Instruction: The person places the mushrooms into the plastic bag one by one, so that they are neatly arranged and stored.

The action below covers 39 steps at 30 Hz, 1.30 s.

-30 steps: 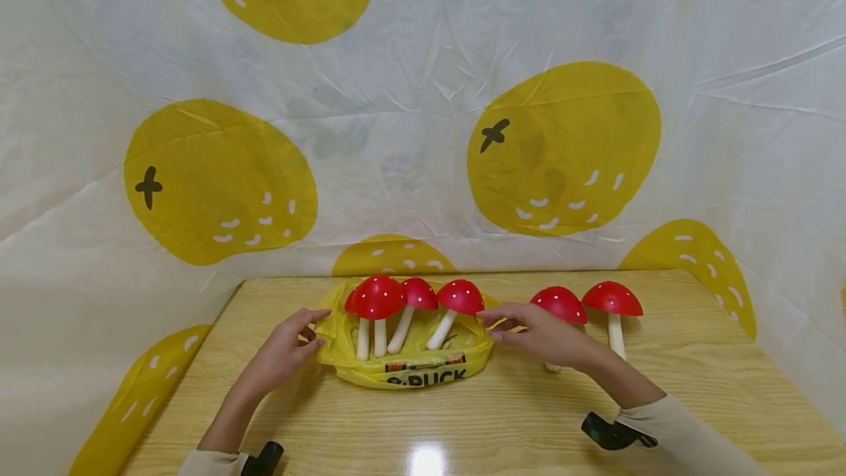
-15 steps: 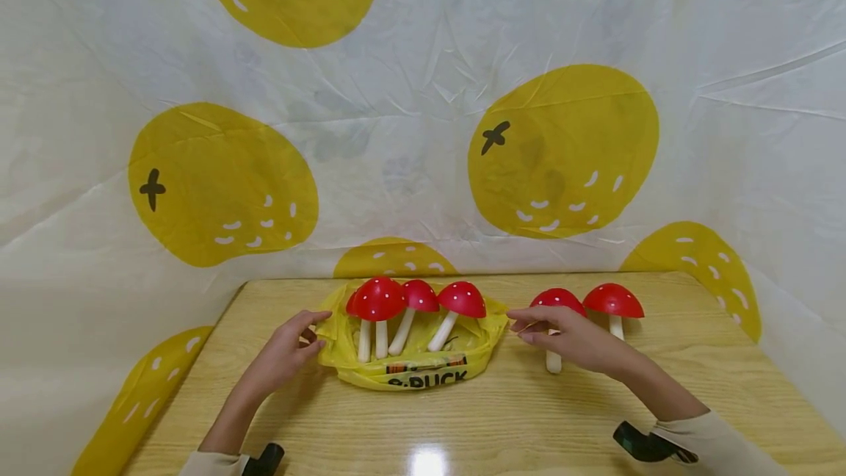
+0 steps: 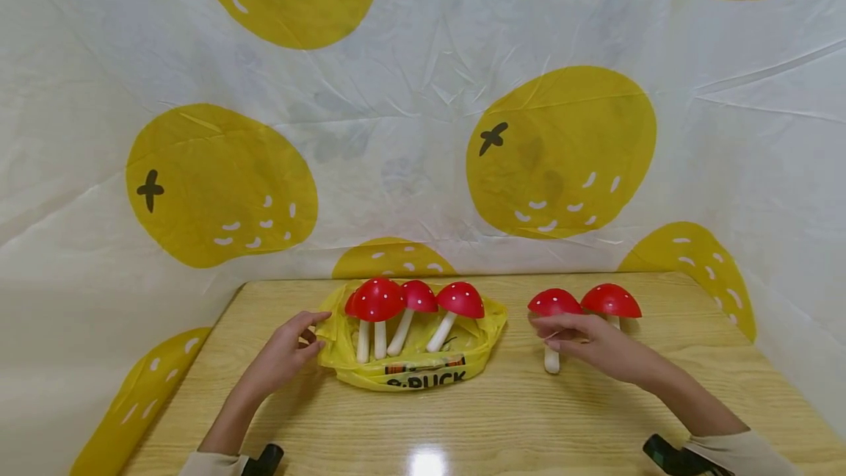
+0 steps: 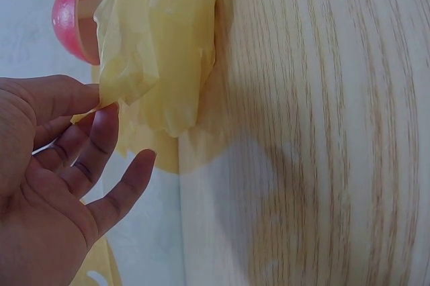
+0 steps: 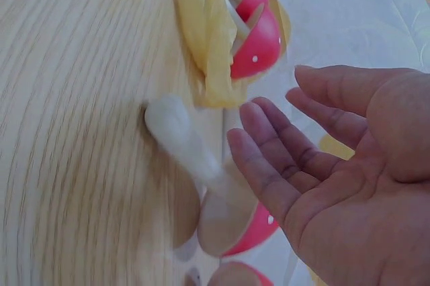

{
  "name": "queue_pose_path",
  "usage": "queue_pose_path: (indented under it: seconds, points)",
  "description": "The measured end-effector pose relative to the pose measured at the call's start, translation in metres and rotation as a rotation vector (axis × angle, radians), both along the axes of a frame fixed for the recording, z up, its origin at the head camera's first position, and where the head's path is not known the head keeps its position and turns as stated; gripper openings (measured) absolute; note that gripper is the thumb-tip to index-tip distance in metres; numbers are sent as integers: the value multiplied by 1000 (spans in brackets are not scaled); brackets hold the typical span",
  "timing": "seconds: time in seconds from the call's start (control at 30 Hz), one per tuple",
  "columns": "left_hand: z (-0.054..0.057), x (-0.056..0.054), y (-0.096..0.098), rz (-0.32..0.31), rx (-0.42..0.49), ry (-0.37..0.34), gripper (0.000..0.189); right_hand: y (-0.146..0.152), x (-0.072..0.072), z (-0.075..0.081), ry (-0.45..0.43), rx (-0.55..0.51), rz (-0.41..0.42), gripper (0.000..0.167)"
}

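A yellow plastic bag (image 3: 494,325) lies spread open on the table, black lettering on its front. Several toy mushrooms (image 3: 461,300) with red, white-dotted caps and pale stems lie in it. At its left side my left hand (image 3: 280,351) pinches the bag's edge (image 4: 151,37) between thumb and finger; the left wrist view shows this closely. My right hand (image 3: 604,347) hovers by a loose mushroom (image 3: 554,301), overlapping its stem in the head view. In the right wrist view its fingers (image 5: 265,175) are loosely extended beside that mushroom's stem (image 5: 175,128), holding nothing.
Another red mushroom (image 3: 611,300) lies just right of the loose one, its stem mostly behind my right hand. The wooden table (image 3: 370,432) ends at a white cloth (image 3: 396,145) printed with yellow fruit, which hangs behind and along the sides.
My right hand has moved right, from the bag's right edge to the nearer loose mushroom. That edge of the bag now spreads further right. My left hand has stayed put.
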<state>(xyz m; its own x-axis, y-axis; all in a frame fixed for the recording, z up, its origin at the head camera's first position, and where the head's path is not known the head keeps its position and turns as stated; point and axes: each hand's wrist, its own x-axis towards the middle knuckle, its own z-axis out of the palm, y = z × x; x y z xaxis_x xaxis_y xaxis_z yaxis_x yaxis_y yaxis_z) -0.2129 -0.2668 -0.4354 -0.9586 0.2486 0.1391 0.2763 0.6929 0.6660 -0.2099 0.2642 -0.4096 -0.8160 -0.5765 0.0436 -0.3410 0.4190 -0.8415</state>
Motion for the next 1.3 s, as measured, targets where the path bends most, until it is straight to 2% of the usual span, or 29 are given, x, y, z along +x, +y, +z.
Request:
queue_pose_path:
  seconds: [0.2, 0.5, 0.7, 0.97, 1.13, 1.3]
  points:
    - [-1, 0, 0, 13, -10, 1, 49, 15, 2, -3, -13, 39, -7, 38]
    - [-3, -1, -2, 14, 1, -11, 48, 23, 3, -4, -121, 46, 39, 47]
    - [-2, 0, -2, 9, 8, -12, 48, 22, 3, -6, -163, 63, 43, 49]
    - [-2, 2, -2, 15, 4, -1, 48, 17, 0, -5, -160, 69, 49, 49]
    - [-2, 4, -2, 21, 8, 9, 48, 14, 1, -5, -207, 92, 57, 52]
    - [-2, 5, -2, 19, 11, 1, 48, 13, 2, -3, -215, 94, 74, 54]
